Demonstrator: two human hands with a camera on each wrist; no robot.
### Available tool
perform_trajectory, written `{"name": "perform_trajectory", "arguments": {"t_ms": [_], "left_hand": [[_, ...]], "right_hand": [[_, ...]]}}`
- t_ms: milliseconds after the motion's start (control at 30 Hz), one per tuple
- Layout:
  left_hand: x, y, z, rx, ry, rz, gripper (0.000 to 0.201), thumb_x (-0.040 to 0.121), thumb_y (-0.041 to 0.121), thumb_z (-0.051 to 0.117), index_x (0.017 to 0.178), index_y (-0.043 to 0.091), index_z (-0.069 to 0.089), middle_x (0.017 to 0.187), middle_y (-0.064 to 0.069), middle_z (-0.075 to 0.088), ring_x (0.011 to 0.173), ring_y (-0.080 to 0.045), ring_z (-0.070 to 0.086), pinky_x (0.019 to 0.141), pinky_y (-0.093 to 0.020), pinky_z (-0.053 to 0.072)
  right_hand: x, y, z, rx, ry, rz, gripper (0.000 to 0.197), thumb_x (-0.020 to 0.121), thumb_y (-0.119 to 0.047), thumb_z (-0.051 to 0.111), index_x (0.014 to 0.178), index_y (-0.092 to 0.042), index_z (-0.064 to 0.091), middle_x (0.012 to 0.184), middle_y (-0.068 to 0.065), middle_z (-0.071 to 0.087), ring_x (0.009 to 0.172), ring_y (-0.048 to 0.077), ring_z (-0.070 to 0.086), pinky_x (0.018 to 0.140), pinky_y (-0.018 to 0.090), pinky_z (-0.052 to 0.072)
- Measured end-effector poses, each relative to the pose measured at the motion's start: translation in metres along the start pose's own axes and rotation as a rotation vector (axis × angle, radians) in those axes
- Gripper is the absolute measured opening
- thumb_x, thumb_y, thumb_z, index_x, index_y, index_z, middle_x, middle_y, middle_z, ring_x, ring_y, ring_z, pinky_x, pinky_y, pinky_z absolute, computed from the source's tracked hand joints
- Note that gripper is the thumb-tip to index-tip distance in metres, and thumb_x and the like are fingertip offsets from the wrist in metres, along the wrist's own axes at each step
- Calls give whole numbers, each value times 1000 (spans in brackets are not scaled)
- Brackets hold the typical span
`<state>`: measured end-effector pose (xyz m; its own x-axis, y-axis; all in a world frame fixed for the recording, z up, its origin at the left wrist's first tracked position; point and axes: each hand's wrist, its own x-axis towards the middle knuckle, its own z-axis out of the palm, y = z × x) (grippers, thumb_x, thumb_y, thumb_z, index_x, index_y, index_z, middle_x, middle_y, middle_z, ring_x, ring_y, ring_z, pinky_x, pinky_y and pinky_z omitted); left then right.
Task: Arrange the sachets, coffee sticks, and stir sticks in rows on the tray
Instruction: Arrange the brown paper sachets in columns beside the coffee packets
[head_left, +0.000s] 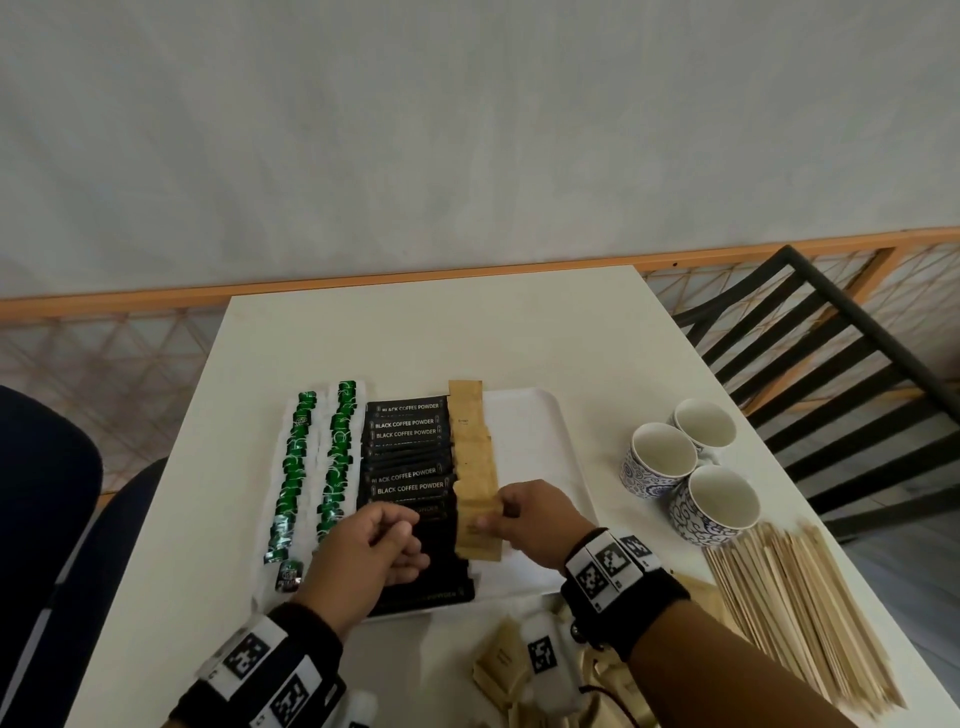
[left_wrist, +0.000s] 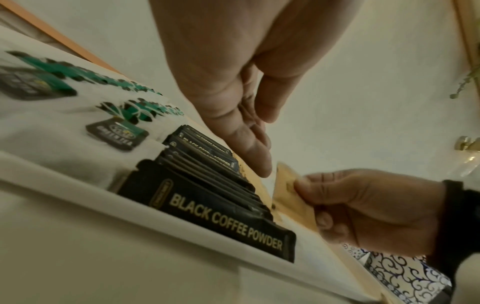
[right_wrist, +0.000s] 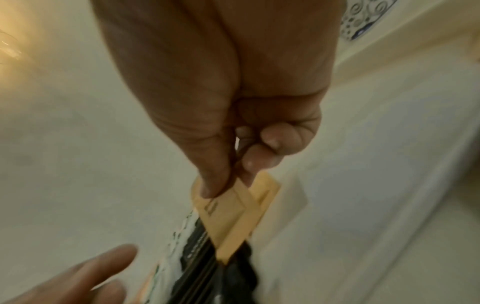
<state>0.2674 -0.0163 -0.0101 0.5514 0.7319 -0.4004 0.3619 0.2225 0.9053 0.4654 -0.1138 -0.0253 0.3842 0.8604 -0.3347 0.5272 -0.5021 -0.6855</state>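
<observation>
A white tray (head_left: 524, 426) holds two rows of green tea sachets (head_left: 296, 467), a row of black coffee sticks (head_left: 408, 452) and a row of brown sachets (head_left: 470, 441). My right hand (head_left: 496, 514) pinches one brown sachet (head_left: 475, 538) between thumb and fingers at the near end of the brown row; the pinch (right_wrist: 228, 185) and the sachet (right_wrist: 233, 209) show close up. My left hand (head_left: 410, 538) hovers over the near black sticks with relaxed fingers (left_wrist: 259, 160) and holds nothing. Wooden stir sticks (head_left: 795, 613) lie in a pile on the table at the right.
Three blue-patterned cups (head_left: 691, 467) stand right of the tray. Loose brown sachets (head_left: 501, 665) lie near the table's front edge, under my right wrist. A black chair (head_left: 831, 353) stands at the table's far right. Bare tray surface lies right of the brown row.
</observation>
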Motion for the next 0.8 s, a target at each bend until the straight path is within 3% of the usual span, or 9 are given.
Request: {"name": "perform_trajectory", "arguments": {"t_ms": [167, 300, 400, 533, 700, 800], "left_hand": [[-1, -3, -6, -8, 5, -7, 16, 97, 2, 49, 99, 7, 64, 84, -17, 66, 77, -28, 72, 65, -31, 57], [-2, -4, -6, 1, -8, 6, 16, 96, 1, 50, 99, 8, 65, 84, -17, 66, 78, -30, 72, 65, -31, 57], [-1, -7, -9, 1, 0, 2, 16, 96, 1, 51, 99, 8, 65, 84, -17, 67, 78, -30, 72, 65, -32, 57], [0, -11, -12, -8, 3, -5, 15, 96, 1, 51, 99, 7, 64, 83, -18, 65, 79, -33, 71, 63, -31, 57], [0, -12, -12, 2, 6, -9, 14, 96, 1, 52, 99, 8, 64, 82, -17, 65, 77, -32, 71, 63, -32, 57], [-2, -11, -12, 36, 0, -2, 15, 96, 2, 52, 98, 9, 65, 82, -17, 66, 75, -30, 71, 63, -33, 56]], "right_hand": [[9, 13, 0, -171, 36, 85, 47, 84, -46, 68, 59, -16, 42, 59, -4, 43, 55, 10, 37, 51, 21, 29], [20, 9, 3, -224, 38, 116, 48, 85, -48, 66, 59, -18, 39, 60, -4, 42, 55, 8, 37, 51, 19, 31], [24, 2, 5, -276, 28, 119, 47, 88, -48, 62, 61, -18, 40, 64, -4, 43, 64, 13, 43, 55, 20, 34], [27, -2, 9, -375, 31, 125, 36, 93, -44, 56, 76, -12, 53, 80, 4, 55, 86, 23, 58, 73, 29, 44], [20, -3, 12, -335, 94, 158, 25, 93, -38, 55, 91, -13, 51, 102, 8, 64, 90, 23, 56, 73, 27, 42], [5, -5, 9, -210, 131, 69, 23, 89, -36, 61, 95, -16, 50, 89, 1, 60, 81, 20, 55, 66, 24, 41]]}}
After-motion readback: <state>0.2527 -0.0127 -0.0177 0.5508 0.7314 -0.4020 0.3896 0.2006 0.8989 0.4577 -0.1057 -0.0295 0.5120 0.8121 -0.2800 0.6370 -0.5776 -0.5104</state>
